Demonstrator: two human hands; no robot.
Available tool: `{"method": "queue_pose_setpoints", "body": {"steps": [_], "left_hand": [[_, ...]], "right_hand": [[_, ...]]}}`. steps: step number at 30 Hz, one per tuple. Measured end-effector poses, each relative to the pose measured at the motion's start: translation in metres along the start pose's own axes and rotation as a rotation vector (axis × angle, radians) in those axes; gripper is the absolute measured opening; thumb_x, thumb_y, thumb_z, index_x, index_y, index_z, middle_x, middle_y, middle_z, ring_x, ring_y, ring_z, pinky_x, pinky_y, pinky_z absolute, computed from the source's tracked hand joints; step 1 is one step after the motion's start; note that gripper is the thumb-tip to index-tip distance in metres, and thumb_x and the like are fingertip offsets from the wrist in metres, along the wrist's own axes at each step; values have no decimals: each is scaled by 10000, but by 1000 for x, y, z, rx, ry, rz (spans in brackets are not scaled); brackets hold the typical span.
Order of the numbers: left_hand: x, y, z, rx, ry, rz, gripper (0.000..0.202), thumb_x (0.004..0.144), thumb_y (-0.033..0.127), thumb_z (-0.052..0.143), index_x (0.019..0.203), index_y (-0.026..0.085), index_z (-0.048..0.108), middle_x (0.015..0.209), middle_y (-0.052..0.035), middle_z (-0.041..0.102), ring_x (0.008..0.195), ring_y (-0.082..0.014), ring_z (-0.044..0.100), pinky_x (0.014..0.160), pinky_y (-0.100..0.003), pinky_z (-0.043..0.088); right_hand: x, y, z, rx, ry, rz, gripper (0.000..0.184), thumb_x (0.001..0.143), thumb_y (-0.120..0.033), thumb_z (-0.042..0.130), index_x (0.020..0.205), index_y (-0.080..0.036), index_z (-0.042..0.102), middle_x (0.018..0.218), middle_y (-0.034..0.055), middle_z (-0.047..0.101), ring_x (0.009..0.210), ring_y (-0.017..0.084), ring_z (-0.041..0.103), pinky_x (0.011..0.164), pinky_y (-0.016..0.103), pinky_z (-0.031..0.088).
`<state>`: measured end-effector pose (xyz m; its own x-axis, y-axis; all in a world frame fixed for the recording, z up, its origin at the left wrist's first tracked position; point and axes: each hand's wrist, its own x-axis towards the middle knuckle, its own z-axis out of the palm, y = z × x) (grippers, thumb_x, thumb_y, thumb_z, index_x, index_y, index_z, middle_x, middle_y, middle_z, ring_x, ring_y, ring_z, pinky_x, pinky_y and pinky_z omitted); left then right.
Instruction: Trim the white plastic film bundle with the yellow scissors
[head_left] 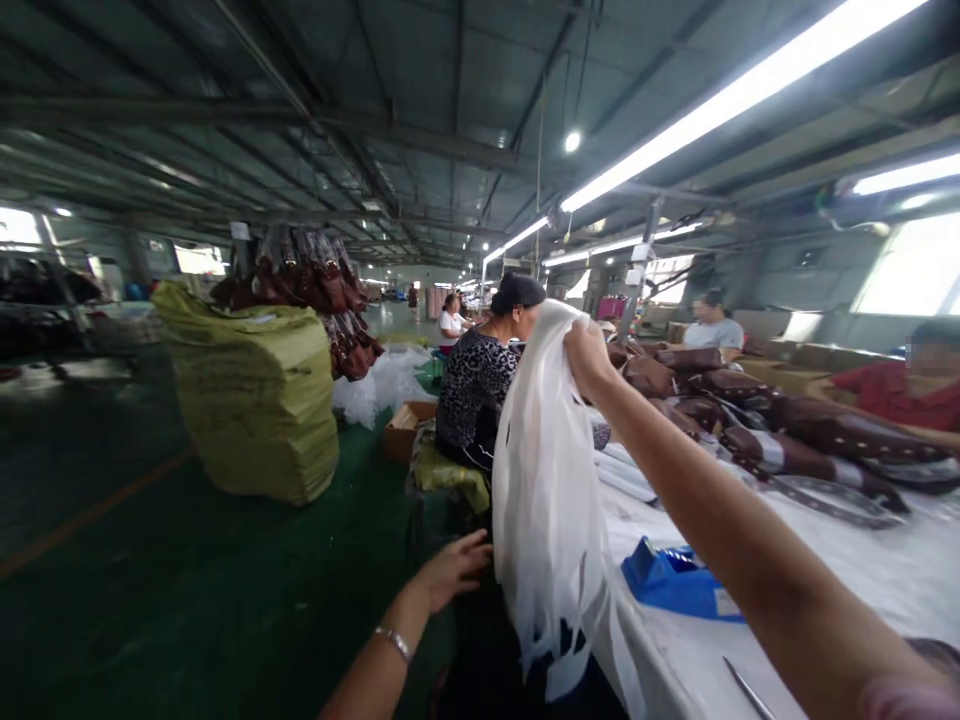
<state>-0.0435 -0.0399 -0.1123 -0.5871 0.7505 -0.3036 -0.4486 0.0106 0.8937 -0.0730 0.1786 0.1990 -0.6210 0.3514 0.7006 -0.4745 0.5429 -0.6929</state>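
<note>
My right hand (587,358) is raised over the table's left edge, closed on the top of a bundle of white strips (544,470). The strips hang down in a long loose bunch and their lower ends spread apart. Lower down on the left, my left hand (454,572) has its fingers stretched out toward the bundle, holding nothing. Its fingertips come close to the strips, and I cannot tell whether they touch. A blue tape dispenser (679,585) stands on the white table (675,650), below my right forearm.
Brown bags (825,430) lie heaped on the table. A pointed metal tool (748,690) is near its front edge. A seated person (476,385) is just ahead, others farther off. A large yellow-green sack (255,400) and a cardboard box (407,428) stand on the left floor.
</note>
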Motion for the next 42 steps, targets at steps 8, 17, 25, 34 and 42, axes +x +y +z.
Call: {"method": "queue_pose_setpoints", "body": {"steps": [8, 17, 25, 34, 42], "left_hand": [[-35, 117, 43, 227, 167, 832, 1163, 712, 625, 773, 1577, 338, 49, 1622, -118, 269, 1510, -291, 206, 1216, -462, 179], [-29, 110, 85, 466, 63, 709, 1258, 666, 385, 876, 1585, 261, 26, 1624, -131, 242, 1492, -349, 230, 1227, -477, 226], [-8, 72, 92, 357, -31, 538, 1212, 661, 347, 885, 1577, 290, 94, 1599, -121, 300, 1453, -325, 328, 1211, -496, 282], [-5, 47, 104, 142, -94, 333, 969, 661, 344, 891, 1486, 249, 391, 1422, -130, 551, 1339, -368, 481, 1159, -557, 340], [1, 48, 108, 174, -70, 170, 924, 655, 353, 892, 1450, 214, 443, 1347, -136, 615, 1265, -341, 553, 1093, -489, 432]], "right_hand": [[-118, 27, 9, -1, -226, 2, 521, 662, -169, 478, 1124, -172, 718, 1021, 45, 739, 916, 231, 659, 819, 326, 512], [-176, 40, 2, 148, -151, 222, 617, 630, -166, 449, 1189, -191, 710, 1110, 44, 734, 1053, 263, 656, 943, 372, 510], [-198, 63, -4, 144, 30, 321, 544, 649, -179, 426, 1080, -179, 757, 1150, 52, 731, 1081, 259, 651, 995, 358, 488], [-205, 82, -8, 144, 189, 418, 478, 722, -219, 444, 1083, -200, 758, 1134, 45, 738, 1073, 257, 652, 978, 353, 502], [-212, 90, -15, 175, 167, 466, 427, 743, -180, 468, 1056, -227, 754, 1117, 11, 734, 1108, 266, 629, 1016, 365, 460]]}}
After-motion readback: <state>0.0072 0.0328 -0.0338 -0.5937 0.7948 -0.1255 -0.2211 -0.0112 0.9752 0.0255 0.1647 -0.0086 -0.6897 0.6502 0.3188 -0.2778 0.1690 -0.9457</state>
